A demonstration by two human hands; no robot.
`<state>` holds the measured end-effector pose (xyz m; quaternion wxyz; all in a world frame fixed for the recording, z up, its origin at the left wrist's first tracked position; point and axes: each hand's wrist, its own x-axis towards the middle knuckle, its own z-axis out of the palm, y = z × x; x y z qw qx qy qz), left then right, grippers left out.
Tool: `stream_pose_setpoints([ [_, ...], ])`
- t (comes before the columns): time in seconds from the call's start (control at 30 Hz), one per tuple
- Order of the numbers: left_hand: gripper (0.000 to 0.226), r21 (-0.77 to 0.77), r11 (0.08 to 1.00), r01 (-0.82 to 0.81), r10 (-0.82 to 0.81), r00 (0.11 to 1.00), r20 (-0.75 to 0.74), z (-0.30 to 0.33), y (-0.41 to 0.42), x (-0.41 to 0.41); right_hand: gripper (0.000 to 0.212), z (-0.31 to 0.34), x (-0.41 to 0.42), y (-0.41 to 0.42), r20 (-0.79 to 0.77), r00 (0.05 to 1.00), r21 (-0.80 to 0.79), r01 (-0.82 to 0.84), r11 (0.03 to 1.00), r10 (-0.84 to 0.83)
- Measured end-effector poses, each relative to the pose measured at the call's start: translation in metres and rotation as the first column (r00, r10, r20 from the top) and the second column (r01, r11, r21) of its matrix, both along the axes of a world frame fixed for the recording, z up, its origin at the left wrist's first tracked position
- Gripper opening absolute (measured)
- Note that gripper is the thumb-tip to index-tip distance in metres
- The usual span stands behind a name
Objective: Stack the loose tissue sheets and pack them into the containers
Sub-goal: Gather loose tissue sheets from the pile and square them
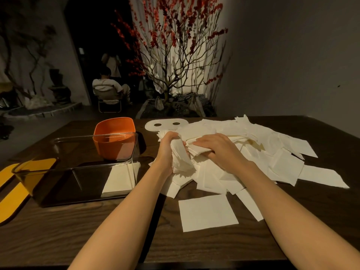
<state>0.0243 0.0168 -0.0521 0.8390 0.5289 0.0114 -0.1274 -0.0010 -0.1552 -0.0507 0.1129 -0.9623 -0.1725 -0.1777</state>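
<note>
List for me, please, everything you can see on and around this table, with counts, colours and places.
loose tissue sheets: many, white, heaped right of centre
single tissue sheet: one, white, lying apart, near the front edge
clear container: one, transparent, left of centre, white tissue in its near right corner
orange container: one, behind the clear one
amber container: one, far left
yellow lids: two, far left edge
white lid: one, two holes, behind the heap
table: one, dark wood
left hand: grips a tissue bundle
right hand: rests on the bundle
</note>
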Motion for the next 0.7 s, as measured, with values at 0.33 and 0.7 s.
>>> stream_pose_setpoints([
  [0.33,0.021,-0.176,0.983,-0.04,0.026,0.996,-0.083,0.006,0.005,0.003,0.024,0.009,-0.004,0.008,-0.003,0.999,0.522,-0.036,0.852,0.044],
  [0.7,0.033,-0.141,0.99,-0.025,0.005,0.989,-0.145,0.013,0.004,0.001,0.005,0.03,-0.016,0.008,-0.289,0.942,0.939,0.243,0.245,0.173],
])
